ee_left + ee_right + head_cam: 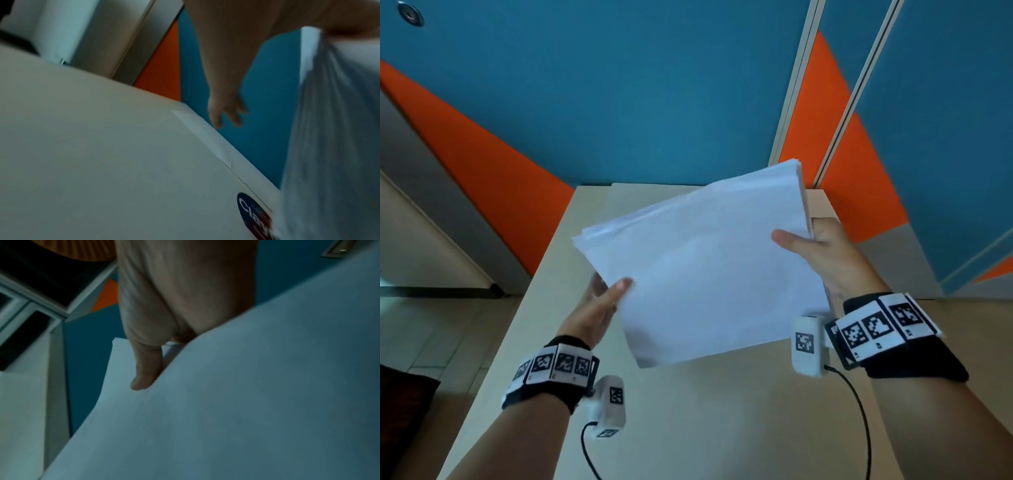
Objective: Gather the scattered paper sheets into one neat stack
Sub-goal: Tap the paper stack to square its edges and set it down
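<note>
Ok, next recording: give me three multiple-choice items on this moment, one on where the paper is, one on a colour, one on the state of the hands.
1. Where is the paper stack?
A. Flat on the table
B. Held in the air above the table
C. On the floor

2. What colours are the wall panels behind the table?
A. Blue and orange
B. Green and white
C. All grey

3. What are the hands doing?
A. Both hang idle
B. Only the right holds the stack
C. The left hand and the right hand each grip a side of the stack

Key: 1 B, the stack is tilted, clear of the tabletop; 2 A, blue with orange wedges; 3 C, a thumb lies on top at each side.
</note>
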Motion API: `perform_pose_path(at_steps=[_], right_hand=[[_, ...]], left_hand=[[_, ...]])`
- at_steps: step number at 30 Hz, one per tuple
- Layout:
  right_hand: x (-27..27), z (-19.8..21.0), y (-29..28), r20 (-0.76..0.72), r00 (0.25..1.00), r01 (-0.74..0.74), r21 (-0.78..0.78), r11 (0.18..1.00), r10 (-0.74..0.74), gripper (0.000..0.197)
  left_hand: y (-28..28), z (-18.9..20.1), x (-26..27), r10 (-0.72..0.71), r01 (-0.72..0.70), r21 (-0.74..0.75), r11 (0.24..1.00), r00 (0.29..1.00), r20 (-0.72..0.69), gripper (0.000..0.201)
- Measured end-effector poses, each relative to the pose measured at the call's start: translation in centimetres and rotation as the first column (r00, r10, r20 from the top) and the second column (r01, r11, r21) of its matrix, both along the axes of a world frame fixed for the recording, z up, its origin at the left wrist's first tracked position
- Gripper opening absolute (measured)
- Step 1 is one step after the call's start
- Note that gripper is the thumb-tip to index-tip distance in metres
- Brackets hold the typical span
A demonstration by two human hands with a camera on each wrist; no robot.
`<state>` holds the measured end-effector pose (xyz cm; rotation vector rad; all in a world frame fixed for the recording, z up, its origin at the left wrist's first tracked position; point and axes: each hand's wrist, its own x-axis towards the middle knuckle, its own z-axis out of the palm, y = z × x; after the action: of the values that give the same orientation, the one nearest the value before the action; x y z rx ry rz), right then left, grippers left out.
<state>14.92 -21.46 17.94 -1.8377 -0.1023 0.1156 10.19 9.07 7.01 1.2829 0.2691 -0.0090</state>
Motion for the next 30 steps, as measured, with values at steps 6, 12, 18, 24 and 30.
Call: perform_pose_path(at_steps=[6, 12, 18, 24, 30], right_hand=[[-0.6, -3.7, 0.6, -0.113, 0.994, 0.018, 0.063, 0.998, -0.011, 0.042], [-0.8, -6.1, 1.5, -0.063, 0.981, 0.193, 0.209, 0.959, -0.184, 0.021], [-1.1, -8.5, 0.4, -0.135, 0.971, 0.224, 0.229, 0.947, -0.197, 0.035], [-2.5, -11.2, 0.4, -0.253, 0.958, 0.177, 0.137, 0.975, -0.138, 0.033], [-1.2, -11.2, 0.3, -0.216, 0.972, 0.117, 0.126, 0.985, -0.088, 0.042]], left_hand=[[-1.2, 0.4, 0.5, -0.049, 0.049, 0.056, 0.997, 0.999, -0.004, 0.056], [-4.0, 3.6, 1.3, 0.106, -0.137, 0.201, 0.970, 0.982, 0.158, 0.031], [-1.7, 1.4, 1.0, -0.031, 0.008, 0.284, 0.959, 0.996, 0.078, 0.043], [-1.1, -0.3, 0.2, -0.089, 0.114, 0.386, 0.915, 0.993, -0.082, 0.033], [-0.2, -0.5, 1.4, -0.094, 0.095, 0.315, 0.944, 0.995, -0.018, 0.035]])
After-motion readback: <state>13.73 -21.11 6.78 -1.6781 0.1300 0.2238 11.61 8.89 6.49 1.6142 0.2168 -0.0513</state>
